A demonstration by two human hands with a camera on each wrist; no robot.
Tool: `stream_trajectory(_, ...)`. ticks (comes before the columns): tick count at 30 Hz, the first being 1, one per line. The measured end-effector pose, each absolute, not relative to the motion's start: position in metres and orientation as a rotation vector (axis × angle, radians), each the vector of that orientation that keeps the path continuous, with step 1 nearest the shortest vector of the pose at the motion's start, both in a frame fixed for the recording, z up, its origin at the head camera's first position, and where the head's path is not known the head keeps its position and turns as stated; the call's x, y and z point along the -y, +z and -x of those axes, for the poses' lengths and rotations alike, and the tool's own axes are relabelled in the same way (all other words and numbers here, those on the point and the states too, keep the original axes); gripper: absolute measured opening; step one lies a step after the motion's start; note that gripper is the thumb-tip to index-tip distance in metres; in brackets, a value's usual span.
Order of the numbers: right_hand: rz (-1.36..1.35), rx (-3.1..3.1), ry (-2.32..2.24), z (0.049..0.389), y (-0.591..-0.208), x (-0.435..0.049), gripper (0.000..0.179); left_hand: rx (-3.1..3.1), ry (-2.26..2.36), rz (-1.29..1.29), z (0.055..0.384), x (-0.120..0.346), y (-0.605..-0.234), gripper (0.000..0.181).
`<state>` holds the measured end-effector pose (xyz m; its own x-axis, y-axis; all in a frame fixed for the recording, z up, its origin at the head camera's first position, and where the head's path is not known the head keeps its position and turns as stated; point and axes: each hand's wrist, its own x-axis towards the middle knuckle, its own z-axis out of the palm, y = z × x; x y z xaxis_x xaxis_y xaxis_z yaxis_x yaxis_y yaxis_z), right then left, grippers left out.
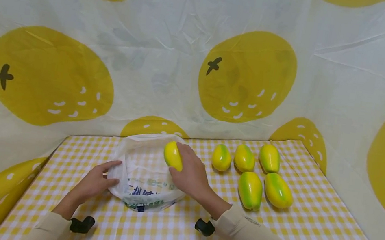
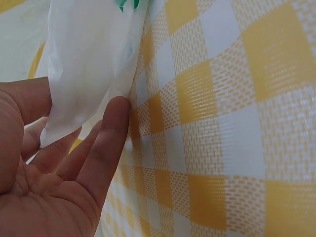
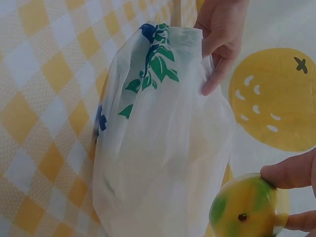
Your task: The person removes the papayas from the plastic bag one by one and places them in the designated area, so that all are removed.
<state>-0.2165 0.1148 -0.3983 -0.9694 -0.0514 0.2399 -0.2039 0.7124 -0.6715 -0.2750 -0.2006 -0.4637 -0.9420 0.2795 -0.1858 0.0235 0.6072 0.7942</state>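
Note:
My right hand point(image 1: 190, 173) grips a glossy yellow-green papaya point(image 1: 173, 155) over the right side of a white plastic bag's mouth. In the right wrist view, the papaya point(image 3: 247, 210) shows its brown stem spot, with thumb and fingers around it. The translucent plastic bag point(image 1: 123, 153) lies on the table with its mouth spread wide and blue and green print along its front. At the bag's left rim is my left hand point(image 1: 95, 182), its fingers spread and touching the film. In the left wrist view, the bag's edge point(image 2: 79, 84) hangs between those loosely extended fingers.
Several more papayas point(image 1: 250, 190) sit in two rows on the table right of the bag. A yellow-and-white checked cloth point(image 1: 309, 235) covers the table. Behind it hangs a white curtain point(image 1: 155, 69) printed with large yellow fruit. Black wrist mounts point(image 1: 205, 227) stick out at both sleeves.

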Motion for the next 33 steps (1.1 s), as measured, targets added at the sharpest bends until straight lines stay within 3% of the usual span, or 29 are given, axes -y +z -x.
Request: stream_trajectory(33, -0.111, 2.746, 0.94, 0.183, -0.407, -0.166, 0.072, -2.566, 1.225, -0.232, 0.275, 0.199, -0.463, 0.066)
